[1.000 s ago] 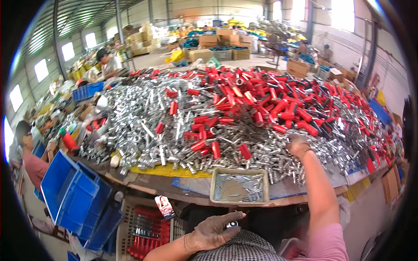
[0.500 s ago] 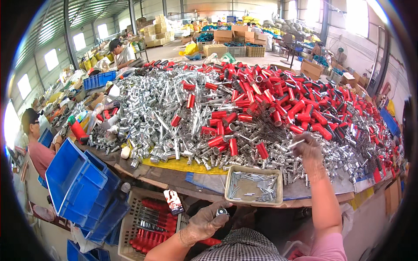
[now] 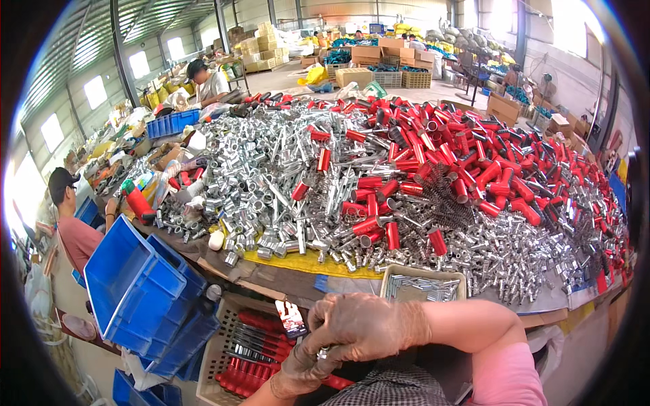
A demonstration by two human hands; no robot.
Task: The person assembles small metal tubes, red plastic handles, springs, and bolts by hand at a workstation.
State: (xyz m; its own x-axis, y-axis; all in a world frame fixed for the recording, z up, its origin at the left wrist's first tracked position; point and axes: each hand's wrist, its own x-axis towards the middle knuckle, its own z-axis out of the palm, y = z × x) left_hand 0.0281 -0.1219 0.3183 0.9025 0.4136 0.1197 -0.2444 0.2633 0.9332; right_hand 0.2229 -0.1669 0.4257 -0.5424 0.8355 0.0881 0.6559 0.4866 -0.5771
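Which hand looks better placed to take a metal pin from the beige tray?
Likely the right hand: it sits closer to the beige tray, while the left hand lies farther off, lower left, near the beige crate.

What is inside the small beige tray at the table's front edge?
Thin silver rods lie in the tray. The right hand and forearm cover its near side, so anything there cannot be seen.
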